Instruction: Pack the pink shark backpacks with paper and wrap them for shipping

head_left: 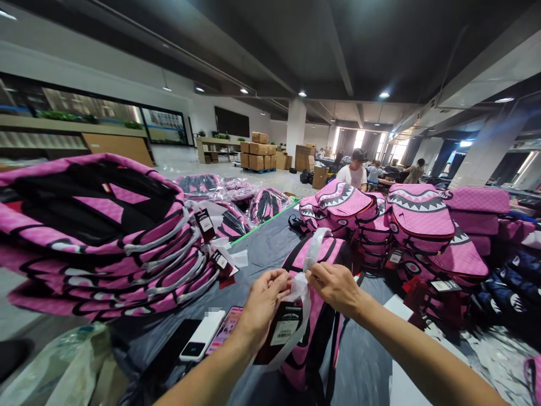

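A pink and black backpack (pixel 315 332) lies on the dark table (pixel 262 248) in front of me. My left hand (pixel 262 301) pinches a white translucent strip (pixel 310 256) at its lower part, above a dark hang tag (pixel 284 330) with a white label. My right hand (pixel 333 287) pinches the same strip just to the right, and the strip loops up over the backpack's top. Both hands are closed on it.
A tall stack of flat pink backpacks (pixel 97 237) fills the left side. More stacks (pixel 418 225) stand at the right. A white device (pixel 203 335) and a phone (pixel 224 330) lie near my left arm. A person (pixel 354 172) sits beyond the table, with cardboard boxes (pixel 257 155) further back.
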`<state>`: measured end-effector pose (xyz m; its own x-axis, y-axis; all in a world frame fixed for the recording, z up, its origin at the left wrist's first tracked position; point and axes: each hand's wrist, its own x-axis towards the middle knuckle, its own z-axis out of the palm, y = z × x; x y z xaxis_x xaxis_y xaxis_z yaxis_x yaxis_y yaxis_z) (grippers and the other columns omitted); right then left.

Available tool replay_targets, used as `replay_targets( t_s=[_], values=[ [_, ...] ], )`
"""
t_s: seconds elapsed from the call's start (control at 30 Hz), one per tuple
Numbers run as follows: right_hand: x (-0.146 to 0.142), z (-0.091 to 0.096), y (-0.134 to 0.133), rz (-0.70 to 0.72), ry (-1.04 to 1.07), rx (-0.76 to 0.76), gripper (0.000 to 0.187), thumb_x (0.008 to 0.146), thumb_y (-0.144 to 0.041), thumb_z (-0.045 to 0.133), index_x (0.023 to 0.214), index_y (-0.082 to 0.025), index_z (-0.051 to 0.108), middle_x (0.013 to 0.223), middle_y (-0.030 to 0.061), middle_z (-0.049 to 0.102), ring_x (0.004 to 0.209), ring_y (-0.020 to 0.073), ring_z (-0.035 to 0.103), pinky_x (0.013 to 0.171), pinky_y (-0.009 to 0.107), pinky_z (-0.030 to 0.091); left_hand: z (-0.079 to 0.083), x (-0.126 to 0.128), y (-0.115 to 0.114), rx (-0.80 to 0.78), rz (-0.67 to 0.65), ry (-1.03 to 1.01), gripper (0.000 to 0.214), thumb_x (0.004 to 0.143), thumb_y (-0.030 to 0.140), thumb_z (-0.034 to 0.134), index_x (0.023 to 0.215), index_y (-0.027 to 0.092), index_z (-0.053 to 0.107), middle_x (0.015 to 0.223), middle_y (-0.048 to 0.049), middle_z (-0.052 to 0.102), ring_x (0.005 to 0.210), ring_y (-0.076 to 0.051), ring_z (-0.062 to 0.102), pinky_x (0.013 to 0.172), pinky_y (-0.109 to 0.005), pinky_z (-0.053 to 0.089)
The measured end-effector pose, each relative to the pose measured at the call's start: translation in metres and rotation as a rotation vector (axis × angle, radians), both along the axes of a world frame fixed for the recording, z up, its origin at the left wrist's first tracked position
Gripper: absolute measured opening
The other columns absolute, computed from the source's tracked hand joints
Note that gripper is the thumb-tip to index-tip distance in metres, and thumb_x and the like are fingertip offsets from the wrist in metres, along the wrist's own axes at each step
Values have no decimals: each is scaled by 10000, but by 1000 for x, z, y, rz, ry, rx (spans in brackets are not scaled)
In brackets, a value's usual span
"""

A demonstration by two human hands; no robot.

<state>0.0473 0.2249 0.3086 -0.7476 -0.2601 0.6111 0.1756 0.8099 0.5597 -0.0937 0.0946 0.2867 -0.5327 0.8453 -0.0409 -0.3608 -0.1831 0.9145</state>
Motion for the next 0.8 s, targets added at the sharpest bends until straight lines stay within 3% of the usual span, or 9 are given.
replay_targets(
  t_s=[0.07, 0.13, 0.27, 0.43, 0.6, 0.67, 0.73, 0.8],
  values=[
    [2, -4, -2, -16, 44, 9, 271, 1004, -100, 472, 775, -164, 602, 692, -12, 545, 626, 102, 474, 531, 311, 241, 9, 0, 3, -103, -159, -120, 447, 607, 469, 869, 757, 116, 638, 679, -23, 662, 635, -142, 638, 629, -245, 522],
    [4, -6, -3, -13, 71, 28, 258, 1001, -105, 479, 789, -165, 614, 672, -14, 530, 620, 108, 462, 532, 314, 235, 18, 2, 9, -226, -247, -192, 351, 714, 391, 814, 640, 121, 601, 550, 5, 595, 491, -102, 556, 510, -212, 455],
    [9, -6, -6, 12, 106, 56, 242, 999, -115, 475, 830, -156, 644, 666, -9, 530, 618, 117, 456, 533, 318, 246, 28, 10, 24, -376, -320, -284, 260, 844, 272, 683, 647, 115, 617, 545, -9, 612, 441, -101, 546, 474, -212, 434],
    [14, -11, -13, -24, 140, 50, 247, 987, -117, 512, 780, -170, 636, 652, -10, 532, 622, 118, 470, 536, 325, 249, 25, 15, 22, -341, -350, -207, 236, 782, 295, 739, 686, 95, 658, 605, -39, 665, 486, -115, 586, 501, -217, 446],
    [11, -21, -20, -92, 159, -14, 216, 963, -92, 523, 799, -154, 650, 680, 10, 560, 639, 135, 507, 523, 322, 277, 25, 9, 11, -314, -463, -174, 356, 538, 346, 901, 654, 99, 673, 572, -15, 644, 486, -100, 549, 496, -210, 403],
    [10, -23, -24, -111, 150, -52, 219, 959, -81, 520, 801, -148, 657, 701, 19, 575, 649, 137, 532, 517, 309, 306, 24, 7, 11, -313, -484, -145, 355, 503, 334, 904, 658, 105, 681, 569, -10, 641, 485, -98, 539, 499, -214, 394],
    [15, -25, -32, -144, 140, -146, 200, 975, -96, 497, 913, -139, 682, 794, 44, 621, 704, 140, 579, 527, 282, 361, 22, 8, 14, -337, -475, -93, 329, 521, 337, 877, 667, 108, 691, 584, -19, 652, 492, -104, 546, 509, -221, 397],
    [31, -30, -44, -186, 177, -332, 216, 1000, -145, 484, 1122, -140, 662, 949, 75, 654, 756, 133, 615, 557, 250, 426, 18, 10, 17, -365, -451, -29, 313, 537, 348, 852, 664, 110, 693, 589, -27, 658, 489, -103, 546, 510, -223, 395]
  ],
)
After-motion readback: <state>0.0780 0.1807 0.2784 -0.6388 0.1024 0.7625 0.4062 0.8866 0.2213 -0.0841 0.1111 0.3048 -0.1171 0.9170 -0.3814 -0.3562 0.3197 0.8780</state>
